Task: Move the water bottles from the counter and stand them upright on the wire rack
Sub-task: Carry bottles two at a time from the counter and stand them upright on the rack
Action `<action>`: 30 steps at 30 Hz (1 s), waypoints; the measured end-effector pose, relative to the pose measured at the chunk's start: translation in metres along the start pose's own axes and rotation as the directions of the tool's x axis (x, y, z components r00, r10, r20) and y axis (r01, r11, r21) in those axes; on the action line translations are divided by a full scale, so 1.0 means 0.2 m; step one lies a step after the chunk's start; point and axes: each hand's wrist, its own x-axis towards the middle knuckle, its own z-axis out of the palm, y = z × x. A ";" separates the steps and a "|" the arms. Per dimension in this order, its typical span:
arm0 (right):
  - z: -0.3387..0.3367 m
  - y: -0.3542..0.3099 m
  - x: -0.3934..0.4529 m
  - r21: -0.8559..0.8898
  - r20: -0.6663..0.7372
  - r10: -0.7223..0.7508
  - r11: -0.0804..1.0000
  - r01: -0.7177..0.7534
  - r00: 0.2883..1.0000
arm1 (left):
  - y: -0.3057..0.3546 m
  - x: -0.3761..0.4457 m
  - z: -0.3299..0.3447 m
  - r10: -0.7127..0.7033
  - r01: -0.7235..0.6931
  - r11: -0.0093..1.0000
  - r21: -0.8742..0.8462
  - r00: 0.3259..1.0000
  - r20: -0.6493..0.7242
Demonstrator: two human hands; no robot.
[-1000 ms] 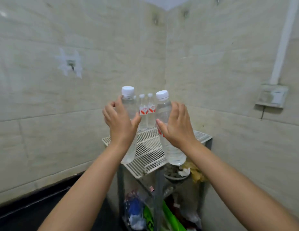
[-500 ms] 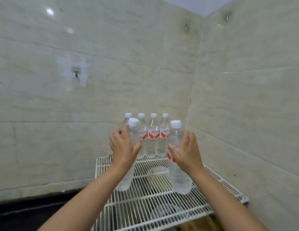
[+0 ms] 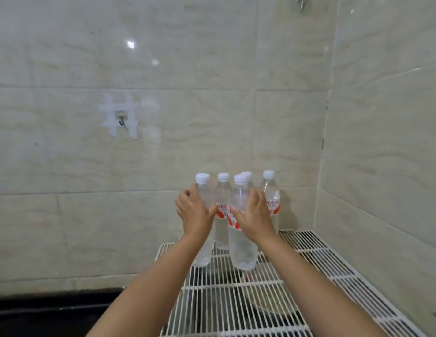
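Nearest the camera, the wire rack (image 3: 309, 283) spreads out under both forearms. Above its back half, the left hand (image 3: 195, 212) is wrapped round one water bottle (image 3: 202, 251), and the right hand (image 3: 257, 215) grasps a second bottle (image 3: 243, 254); both bases look down on the rack or just above it. Behind them, against the wall, stands the back row of bottles (image 3: 270, 195). This looks like the placing step: next, settle both flat, then let go.
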 end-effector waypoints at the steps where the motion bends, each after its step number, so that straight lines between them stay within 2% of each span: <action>1: 0.03 0.02 0.01 -0.007 0.034 0.007 1.000 -0.007 0.999 | -0.02 0.01 0.02 -0.019 0.019 1.000 0.019 1.000 -0.001; 4: 0.08 0.06 0.03 -0.014 0.048 0.037 0.999 -0.036 0.998 | -0.11 0.03 0.04 -0.080 0.081 0.996 0.021 0.996 -0.036; 8: 0.06 0.08 0.02 0.010 0.082 0.062 0.998 -0.063 0.995 | -0.17 0.04 0.03 -0.039 0.041 0.998 0.047 0.999 -0.037; 13: -0.01 0.03 0.04 -0.144 0.177 0.038 0.989 -0.012 0.983 | -0.19 0.11 -0.06 0.013 -0.014 1.000 0.013 0.998 0.062; 17: -0.07 -0.05 0.12 -0.123 0.162 0.015 0.992 0.006 0.987 | -0.13 0.24 -0.17 0.080 -0.078 0.997 -0.020 0.989 0.128; 20: -0.11 -0.11 0.20 -0.153 0.199 -0.004 0.988 0.035 0.980 | -0.05 0.30 -0.19 0.157 -0.189 0.977 0.102 0.951 0.268; 25: -0.12 -0.13 0.24 -0.338 0.257 -0.009 0.936 0.099 0.966 | -0.02 0.34 -0.20 0.162 -0.252 0.940 0.228 0.922 0.352; 30: -0.12 -0.12 0.23 -0.427 0.157 0.036 0.903 0.035 0.987 | -0.04 0.35 -0.23 0.169 -0.268 0.943 0.196 0.896 0.410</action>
